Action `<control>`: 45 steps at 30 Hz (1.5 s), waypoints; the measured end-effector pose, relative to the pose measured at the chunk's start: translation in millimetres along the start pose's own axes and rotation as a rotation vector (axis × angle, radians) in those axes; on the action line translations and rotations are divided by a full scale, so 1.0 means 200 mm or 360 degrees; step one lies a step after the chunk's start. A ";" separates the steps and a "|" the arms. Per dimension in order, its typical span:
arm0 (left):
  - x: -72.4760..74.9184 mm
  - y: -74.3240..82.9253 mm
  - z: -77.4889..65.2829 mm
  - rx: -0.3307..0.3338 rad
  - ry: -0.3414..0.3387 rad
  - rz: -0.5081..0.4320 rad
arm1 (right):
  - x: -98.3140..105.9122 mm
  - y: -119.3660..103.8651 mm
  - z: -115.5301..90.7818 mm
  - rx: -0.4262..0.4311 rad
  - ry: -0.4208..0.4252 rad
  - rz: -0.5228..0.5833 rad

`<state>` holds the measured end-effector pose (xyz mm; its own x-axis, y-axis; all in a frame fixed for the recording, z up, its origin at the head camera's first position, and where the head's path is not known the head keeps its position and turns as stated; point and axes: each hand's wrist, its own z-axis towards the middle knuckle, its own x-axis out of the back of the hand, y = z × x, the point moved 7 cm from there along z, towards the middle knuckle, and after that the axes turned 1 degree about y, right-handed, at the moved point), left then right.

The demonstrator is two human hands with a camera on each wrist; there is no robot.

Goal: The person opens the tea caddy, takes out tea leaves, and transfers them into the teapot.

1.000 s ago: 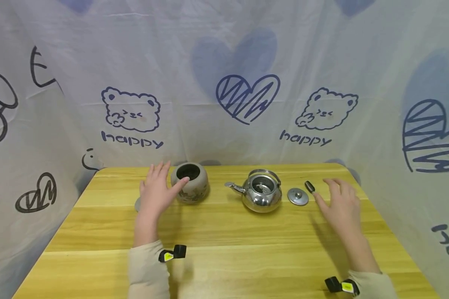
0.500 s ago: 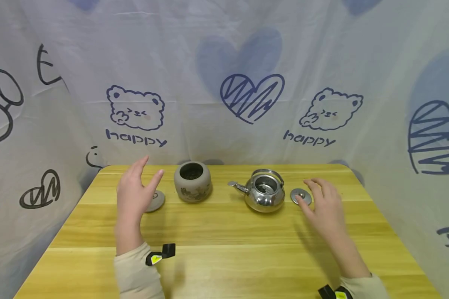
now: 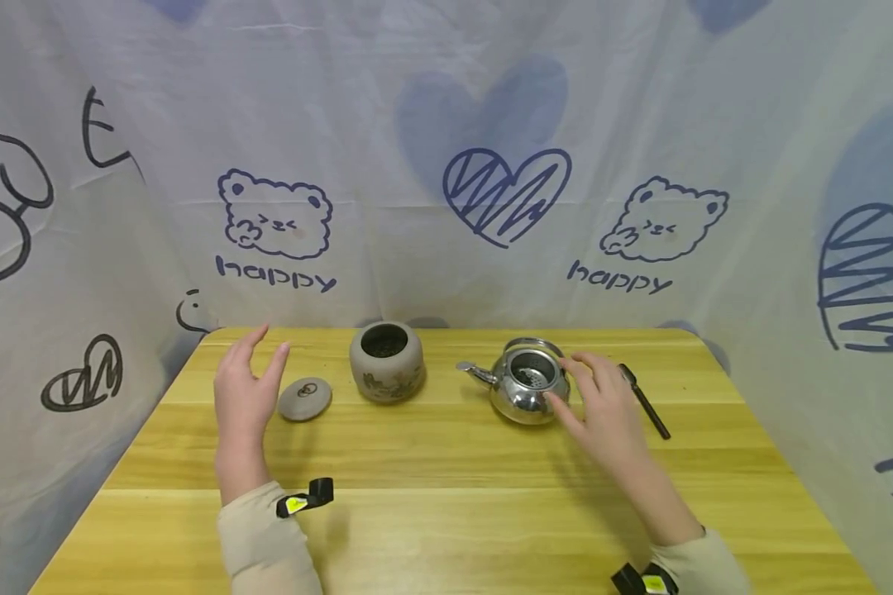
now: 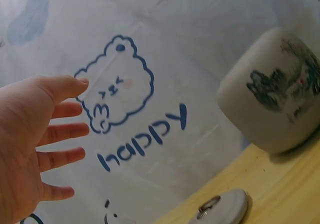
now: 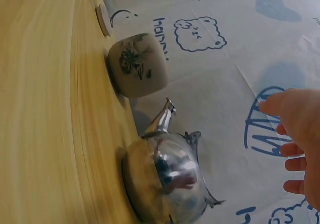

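Observation:
My left hand (image 3: 245, 392) is raised with thumb and fingers spread, holding nothing. Just right of it, a round stone-grey lid with a small ring (image 3: 305, 403) lies on the table. An uncovered grey jar with a painted landscape (image 3: 387, 378) stands farther right; its inside looks dark. My right hand (image 3: 606, 413), likewise holding nothing, hovers with loosely bent fingers at the right side of a shiny steel teapot (image 3: 517, 403). The teapot lacks a cover on top, showing a perforated strainer, and its spout points left. The right wrist view shows bare fingers above the teapot (image 5: 167, 176).
A slender black tool with an oval end (image 3: 649, 406) lies right of my right hand. The wooden table (image 3: 446, 512) meets a white cloth backdrop (image 3: 387, 248) printed with bears and hearts at its back edge and sides.
My left hand has moved left from beside the jar, past its lid. My right hand has moved left from the black tool over the small metal lid, now hidden, to the teapot.

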<state>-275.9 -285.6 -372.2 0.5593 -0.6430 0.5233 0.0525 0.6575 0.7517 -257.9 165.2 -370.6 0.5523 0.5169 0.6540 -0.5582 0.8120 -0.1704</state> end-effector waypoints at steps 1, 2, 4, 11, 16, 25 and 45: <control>-0.01 -0.02 0.00 0.0000 0.0021 -0.0017 | -0.01 -0.01 0.00 0.0010 -0.0005 0.0006; -0.01 -0.04 0.00 -0.0001 0.0039 -0.0032 | -0.02 -0.02 0.01 0.0018 -0.0003 0.0009; -0.03 -0.08 0.00 0.0006 0.0067 -0.0066 | -0.04 -0.03 0.01 0.0020 -0.0006 0.0014; -0.05 -0.20 0.00 -0.0002 0.0205 -0.0183 | -0.10 -0.02 0.02 -0.0048 -0.0010 0.0054; -0.06 -0.23 0.01 -0.0036 0.0312 -0.0226 | -0.14 0.06 0.03 -0.0218 -0.0055 0.0072; -0.09 -0.13 0.02 -0.0317 0.0421 -0.0201 | -0.20 0.27 0.00 -0.0426 -0.0136 0.0014; -0.20 0.21 -0.06 -0.1183 0.0237 0.0228 | -0.29 0.63 -0.17 -0.0781 -0.0420 0.0045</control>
<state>-286.6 -227.6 -366.5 0.7050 -0.5068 0.4961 0.4839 0.8551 0.1859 -339.0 247.1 -454.5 0.3324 0.5065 0.7956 -0.1819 0.8622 -0.4728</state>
